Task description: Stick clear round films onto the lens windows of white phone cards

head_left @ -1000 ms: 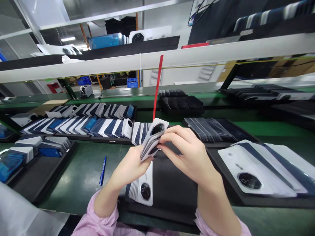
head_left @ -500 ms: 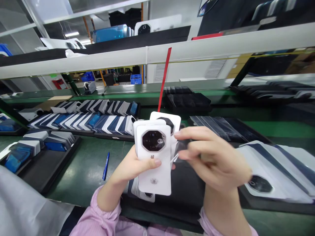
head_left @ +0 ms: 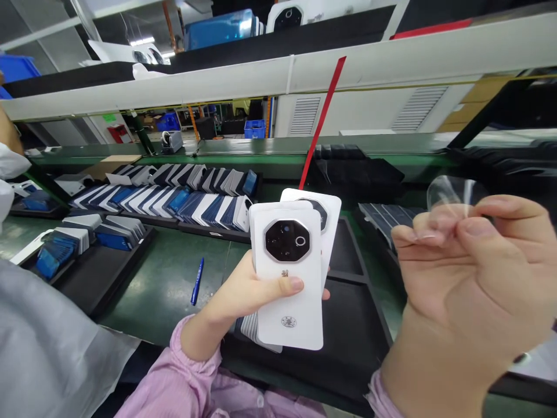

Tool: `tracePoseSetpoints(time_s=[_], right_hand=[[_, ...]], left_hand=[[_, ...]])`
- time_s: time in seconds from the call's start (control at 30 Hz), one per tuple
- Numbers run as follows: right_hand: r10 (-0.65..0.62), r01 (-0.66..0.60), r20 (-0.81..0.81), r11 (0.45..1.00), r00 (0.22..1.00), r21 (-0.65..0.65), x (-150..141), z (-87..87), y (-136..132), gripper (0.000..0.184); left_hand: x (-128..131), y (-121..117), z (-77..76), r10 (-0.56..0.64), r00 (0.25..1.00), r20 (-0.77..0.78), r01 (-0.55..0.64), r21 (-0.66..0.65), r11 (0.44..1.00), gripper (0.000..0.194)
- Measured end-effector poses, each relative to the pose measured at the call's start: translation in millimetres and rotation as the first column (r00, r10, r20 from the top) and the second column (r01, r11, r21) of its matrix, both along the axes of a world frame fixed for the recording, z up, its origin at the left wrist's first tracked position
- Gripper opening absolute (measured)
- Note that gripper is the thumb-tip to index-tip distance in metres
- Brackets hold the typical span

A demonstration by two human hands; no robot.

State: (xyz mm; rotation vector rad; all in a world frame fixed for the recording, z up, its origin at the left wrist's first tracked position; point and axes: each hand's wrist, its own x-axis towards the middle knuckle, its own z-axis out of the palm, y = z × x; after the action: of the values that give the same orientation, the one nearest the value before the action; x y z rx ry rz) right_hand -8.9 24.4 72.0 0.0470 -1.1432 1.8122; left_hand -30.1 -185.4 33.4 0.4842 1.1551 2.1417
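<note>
My left hand [head_left: 243, 299] is closed around a fanned stack of white phone back covers [head_left: 289, 278], thumb across the front one, which faces me upright with its black octagonal camera window showing. My right hand [head_left: 470, 278] is raised close to the camera at the right, fingers pinched on a small clear round film [head_left: 452, 191] that sticks up above the fingertips. Both wrists wear pink sleeves. Below the stack lies a black tray [head_left: 348, 325].
Rows of white and blue covers [head_left: 174, 200] stand in black trays across the green bench [head_left: 152, 284]. A blue pen [head_left: 197, 281] lies on the bench. More trays [head_left: 87, 238] sit at left, a red strip [head_left: 319, 128] hangs from the white shelf rail, grey plastic [head_left: 43, 348] fills the lower left.
The stack turned from edge-on to face me. My right hand peeled away from it and rose to the right, carrying the clear film. The view shifted left.
</note>
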Motion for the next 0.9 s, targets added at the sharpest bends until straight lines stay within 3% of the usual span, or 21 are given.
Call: tracePoseSetpoints(time_s=[0.3, 0.9], right_hand=[[-0.007, 0.005, 0.044, 0.999, 0.999, 0.046, 2.3, -0.3, -7.1, 0.029], [0.050, -0.053, 0.029, 0.990, 0.998, 0.127, -2.5, -5.7, -5.0, 0.027]], left_hand=[[3.7, -2.3, 1.0, 0.017, 1.000, -0.017, -0.018, -0.046, 0.999, 0.049], [8.3, -3.7, 0.6, -0.012, 1.000, -0.006, 0.012, 0.017, 1.000, 0.039]])
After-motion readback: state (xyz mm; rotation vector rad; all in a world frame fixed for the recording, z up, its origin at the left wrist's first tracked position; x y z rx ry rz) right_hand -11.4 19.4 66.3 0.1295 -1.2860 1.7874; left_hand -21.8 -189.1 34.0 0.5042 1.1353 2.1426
